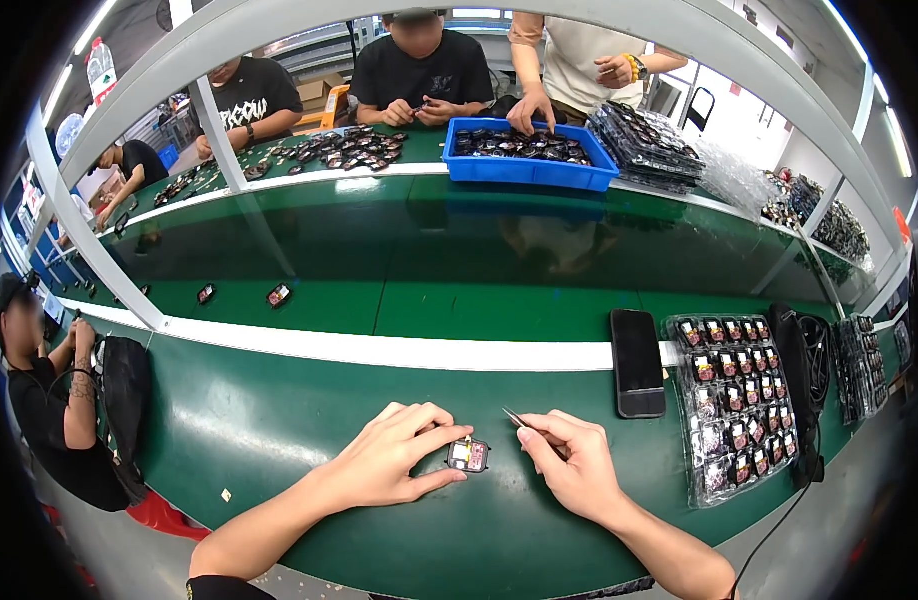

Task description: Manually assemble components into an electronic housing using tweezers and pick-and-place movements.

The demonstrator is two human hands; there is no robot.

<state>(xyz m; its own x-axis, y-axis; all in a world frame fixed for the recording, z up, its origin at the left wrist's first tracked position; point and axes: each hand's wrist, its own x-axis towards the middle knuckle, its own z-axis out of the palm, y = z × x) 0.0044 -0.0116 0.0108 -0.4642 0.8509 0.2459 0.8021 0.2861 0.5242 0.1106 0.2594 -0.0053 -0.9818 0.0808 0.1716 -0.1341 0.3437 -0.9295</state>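
Note:
Near the front of the green workbench (279, 400), my left hand (391, 462) grips a small black smartwatch case (469, 456) between thumb and forefinger. Its inside faces up, showing a white-and-yellow patch and reddish circuitry. My right hand (579, 465) pinches a pair of tweezers (513, 416), whose tips point up and left, apart from the case. To the right lies a clear plastic tray (695, 425) with rows of similar watch cases (736, 398). A black smartphone (638, 365) rests between the tray and my right hand.
Beyond a white rail (379, 352) runs a green conveyor belt (499, 300) with two loose cases (279, 295) on it. Across it, several people work beside a blue bin (529, 172) and stacked trays (647, 145). A black cable (811, 360) lies at right. White frame bars arch overhead.

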